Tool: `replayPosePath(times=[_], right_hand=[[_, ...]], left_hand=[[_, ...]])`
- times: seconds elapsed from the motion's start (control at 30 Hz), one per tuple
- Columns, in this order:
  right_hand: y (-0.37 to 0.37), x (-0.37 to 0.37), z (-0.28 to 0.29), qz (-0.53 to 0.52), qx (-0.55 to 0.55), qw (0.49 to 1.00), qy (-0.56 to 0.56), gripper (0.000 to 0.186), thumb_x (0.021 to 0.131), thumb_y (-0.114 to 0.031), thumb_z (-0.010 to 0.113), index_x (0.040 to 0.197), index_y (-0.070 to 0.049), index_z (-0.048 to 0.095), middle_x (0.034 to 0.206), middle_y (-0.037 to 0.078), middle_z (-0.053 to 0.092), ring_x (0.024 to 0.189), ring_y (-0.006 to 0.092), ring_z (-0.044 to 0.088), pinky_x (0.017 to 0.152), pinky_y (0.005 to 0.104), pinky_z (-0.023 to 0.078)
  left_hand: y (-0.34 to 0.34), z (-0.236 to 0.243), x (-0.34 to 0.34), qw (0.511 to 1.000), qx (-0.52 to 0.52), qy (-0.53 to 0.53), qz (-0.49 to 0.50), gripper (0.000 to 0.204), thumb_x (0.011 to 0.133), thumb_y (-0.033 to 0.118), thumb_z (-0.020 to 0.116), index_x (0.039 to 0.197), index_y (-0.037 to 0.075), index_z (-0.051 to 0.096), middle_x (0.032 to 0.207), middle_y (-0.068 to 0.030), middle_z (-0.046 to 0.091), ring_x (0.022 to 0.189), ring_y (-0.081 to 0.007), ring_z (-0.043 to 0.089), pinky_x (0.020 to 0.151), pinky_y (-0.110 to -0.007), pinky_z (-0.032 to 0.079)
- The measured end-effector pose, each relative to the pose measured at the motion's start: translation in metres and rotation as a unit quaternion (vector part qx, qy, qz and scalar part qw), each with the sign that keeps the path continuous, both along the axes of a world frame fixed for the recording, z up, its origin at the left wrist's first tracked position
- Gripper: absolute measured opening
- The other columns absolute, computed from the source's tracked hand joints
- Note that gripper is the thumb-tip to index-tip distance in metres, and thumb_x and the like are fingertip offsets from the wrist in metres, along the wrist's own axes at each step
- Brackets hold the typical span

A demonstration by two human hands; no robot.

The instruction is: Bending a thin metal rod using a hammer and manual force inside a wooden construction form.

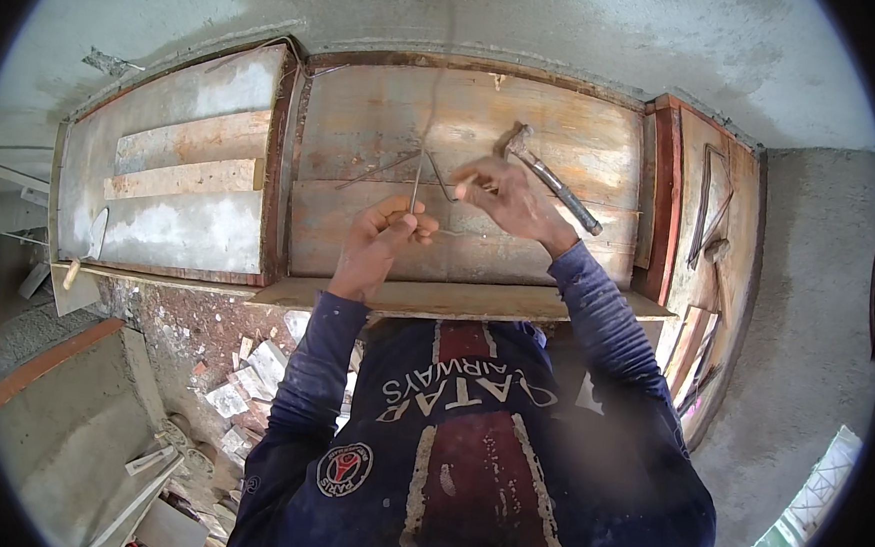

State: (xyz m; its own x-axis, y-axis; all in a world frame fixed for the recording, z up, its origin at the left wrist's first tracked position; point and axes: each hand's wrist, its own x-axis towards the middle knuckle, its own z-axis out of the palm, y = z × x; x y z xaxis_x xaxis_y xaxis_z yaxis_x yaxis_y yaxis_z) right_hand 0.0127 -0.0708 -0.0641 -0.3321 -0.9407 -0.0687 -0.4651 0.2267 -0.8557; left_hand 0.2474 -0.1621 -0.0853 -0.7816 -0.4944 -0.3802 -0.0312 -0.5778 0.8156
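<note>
My left hand [371,244] pinches a thin metal rod [417,184] that stands up from its fingertips above a wooden board [368,99]. To its right, my right hand [512,200] hovers over the same board, slightly blurred, fingers loosely bent and apart with nothing visible in them. Just beyond that hand a hammer [563,191] lies slantwise, its head away from me and its dark handle toward the right. Thin bent metal pieces, one a dark rod [379,171], rest on the board near the held rod.
Left of a wooden divider [281,164], a second panel carries two planks [188,178] and a trowel [97,235]. On the right panel lie bent dark rods [704,205] and another hammer [721,266]. Rubble [251,377] covers the ground at lower left. A grey wall [573,26] bounds the far side.
</note>
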Motion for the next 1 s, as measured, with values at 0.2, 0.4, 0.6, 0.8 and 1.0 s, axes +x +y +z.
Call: replayPosePath(times=[0.2, 0.4, 0.6, 0.8, 1.0], right_hand=[[0.042, 0.004, -0.024, 0.037, 0.098, 0.941, -0.322, 0.029, 0.093, -0.027, 0.073, 0.109, -0.002, 0.072, 0.084, 0.008, 0.071, 0.073, 0.0153, 0.066, 0.073, 0.0325, 0.053], [0.037, -0.014, -0.039, 0.098, 0.126, 0.972, -0.17, 0.017, 0.09, -0.016, 0.073, 0.1, -0.003, 0.074, 0.083, 0.008, 0.07, 0.075, 0.0159, 0.067, 0.073, 0.034, 0.053], [0.017, -0.026, -0.041, 0.163, 0.078, 0.983, -0.018, 0.013, 0.089, -0.012, 0.07, 0.099, -0.006, 0.074, 0.091, 0.013, 0.072, 0.091, 0.0299, 0.068, 0.082, 0.043, 0.052], [0.014, -0.039, -0.092, 0.201, 0.049, 0.965, 0.162, 0.012, 0.09, -0.016, 0.066, 0.098, -0.01, 0.071, 0.098, 0.011, 0.07, 0.099, 0.0341, 0.062, 0.088, 0.0444, 0.049], [0.018, -0.033, -0.123, 0.154, 0.023, 0.96, 0.234, 0.008, 0.091, -0.017, 0.063, 0.096, -0.014, 0.069, 0.096, 0.005, 0.064, 0.101, 0.0291, 0.056, 0.09, 0.0438, 0.045]], left_hand=[[0.015, -0.018, -0.018, 0.999, 0.03, 0.019, 0.009, 0.024, 0.1, 0.006, 0.057, 0.122, -0.001, 0.058, 0.115, -0.0188, 0.07, 0.105, -0.0232, 0.067, 0.091, -0.037, 0.055], [0.001, -0.023, -0.033, 0.996, -0.027, -0.077, 0.02, 0.031, 0.098, 0.014, 0.066, 0.125, 0.002, 0.058, 0.106, -0.013, 0.071, 0.092, -0.0159, 0.065, 0.084, -0.032, 0.054], [-0.024, -0.045, -0.056, 0.984, 0.054, -0.164, 0.051, 0.026, 0.096, 0.016, 0.069, 0.116, 0.002, 0.062, 0.096, -0.0086, 0.071, 0.076, -0.0122, 0.061, 0.07, -0.029, 0.053], [-0.043, -0.079, -0.077, 0.977, -0.022, -0.206, 0.054, 0.013, 0.094, 0.01, 0.069, 0.103, 0.0, 0.067, 0.091, -0.009, 0.071, 0.071, -0.014, 0.066, 0.062, -0.028, 0.056], [-0.043, -0.112, -0.099, 0.952, -0.131, -0.272, 0.052, 0.014, 0.093, 0.005, 0.068, 0.101, -0.006, 0.068, 0.086, -0.0128, 0.073, 0.067, -0.0159, 0.07, 0.06, -0.029, 0.057]])
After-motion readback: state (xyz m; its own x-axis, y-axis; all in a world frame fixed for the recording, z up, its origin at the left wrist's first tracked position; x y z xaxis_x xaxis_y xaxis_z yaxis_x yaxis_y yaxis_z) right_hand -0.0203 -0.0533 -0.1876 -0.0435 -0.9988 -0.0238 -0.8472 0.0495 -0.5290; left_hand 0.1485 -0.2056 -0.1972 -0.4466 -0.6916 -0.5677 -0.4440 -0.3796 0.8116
